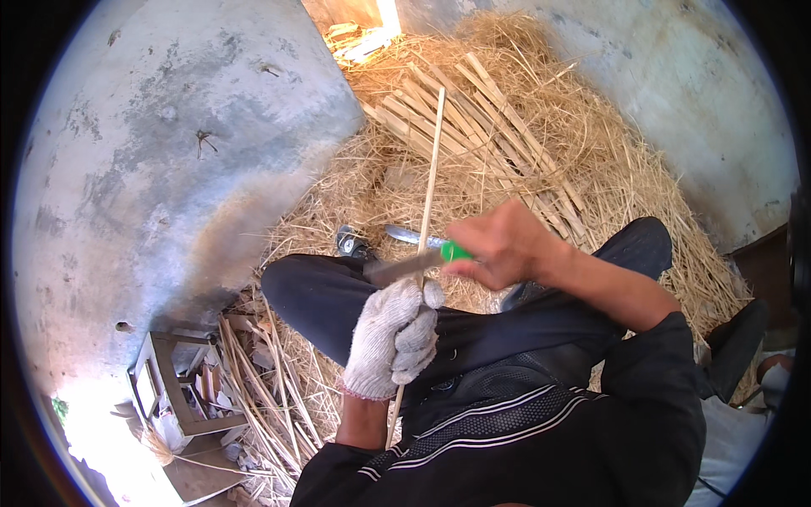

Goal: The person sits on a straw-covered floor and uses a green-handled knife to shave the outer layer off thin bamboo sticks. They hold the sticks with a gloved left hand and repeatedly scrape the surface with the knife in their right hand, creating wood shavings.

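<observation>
A white knitted glove covers my left hand (390,338), which is closed round a long thin bamboo strip (433,165). The strip runs up and away from me, and its lower end shows below the glove. My right hand (507,245) grips a knife (407,269) by its green handle. Its blade, smeared by motion, lies across the strip just above the gloved fingers. Beyond the knife, a second shiny blade (407,234) rests on the straw, partly hidden behind the strip.
A bundle of split bamboo slats (481,127) lies on heaped shavings (617,160) ahead. Left stands a pale wall (194,127). More thin strips (274,380) lie beside a wooden frame (182,380) at lower left. A dark object (349,242) sits by my left knee.
</observation>
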The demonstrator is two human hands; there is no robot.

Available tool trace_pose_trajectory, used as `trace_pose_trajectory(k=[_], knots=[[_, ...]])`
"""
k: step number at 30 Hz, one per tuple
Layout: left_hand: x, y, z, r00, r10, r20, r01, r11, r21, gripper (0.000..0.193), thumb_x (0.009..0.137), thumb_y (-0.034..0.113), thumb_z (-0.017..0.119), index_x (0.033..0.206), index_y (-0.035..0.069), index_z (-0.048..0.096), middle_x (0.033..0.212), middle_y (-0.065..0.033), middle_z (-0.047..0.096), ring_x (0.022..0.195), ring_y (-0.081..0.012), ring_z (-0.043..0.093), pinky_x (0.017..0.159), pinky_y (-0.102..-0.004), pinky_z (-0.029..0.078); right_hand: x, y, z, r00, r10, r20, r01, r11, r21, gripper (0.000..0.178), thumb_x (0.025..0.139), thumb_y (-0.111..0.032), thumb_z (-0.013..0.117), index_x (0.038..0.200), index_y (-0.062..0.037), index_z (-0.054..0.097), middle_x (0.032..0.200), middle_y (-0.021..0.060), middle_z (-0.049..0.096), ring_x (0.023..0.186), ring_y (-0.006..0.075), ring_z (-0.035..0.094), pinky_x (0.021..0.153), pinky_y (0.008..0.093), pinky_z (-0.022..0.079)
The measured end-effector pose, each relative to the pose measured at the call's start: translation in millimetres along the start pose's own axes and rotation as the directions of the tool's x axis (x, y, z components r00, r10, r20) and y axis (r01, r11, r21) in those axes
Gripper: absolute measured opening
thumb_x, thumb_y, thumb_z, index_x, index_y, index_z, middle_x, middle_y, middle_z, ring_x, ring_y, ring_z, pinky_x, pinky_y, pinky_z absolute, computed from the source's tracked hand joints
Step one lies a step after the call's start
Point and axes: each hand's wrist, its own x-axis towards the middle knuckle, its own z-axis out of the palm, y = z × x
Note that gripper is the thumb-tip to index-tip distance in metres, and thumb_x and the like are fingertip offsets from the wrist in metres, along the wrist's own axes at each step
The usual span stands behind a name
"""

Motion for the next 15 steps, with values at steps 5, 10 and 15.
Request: trace_pose_trajectory(k=[5,10,15], knots=[[-24,-32,-1,0.975,-0.214,0.066,0.215,0.976,-0.015,0.025,0.099,0.026,0.055,0.096,0.001,0.057,0.048,0.0045,0.038,0.031,-0.0061,0.033,0.027,-0.0219,0.027,3,157,-46,0.735,0.591,-0.332,-0.646,0.759,-0.081,0.048,0.105,-0.038,0.034,0.075,-0.0067,0.054,0.047,-0.0008,0.034,0.037,0.0143,0.03,0.032,0.0288,0.023],[-24,-14,6,0.987,0.084,-0.14,-0.068,0.991,0.113,0.025,0.099,0.024,0.055,0.103,-0.001,0.056,0.05,0.0006,0.041,0.032,-0.0077,0.036,0.028,-0.0224,0.031,-16,140,-54,0.808,0.51,-0.297,-0.475,0.86,0.186,0.053,0.102,-0.048,0.04,0.072,-0.0054,0.053,0.051,-0.0004,0.04,0.039,0.0155,0.033,0.037,0.0317,0.029],[-9,-7,20,0.962,0.196,-0.192,-0.127,0.939,0.32,0.027,0.098,0.02,0.056,0.11,-0.004,0.057,0.05,-0.0037,0.046,0.032,-0.0101,0.038,0.028,-0.0233,0.032,-12,30,-17,0.974,-0.17,-0.15,0.187,0.977,0.103,0.045,0.092,-0.05,0.058,0.074,-0.0098,0.051,0.055,0.003,0.045,0.042,0.021,0.047,0.041,0.0354,0.04]])
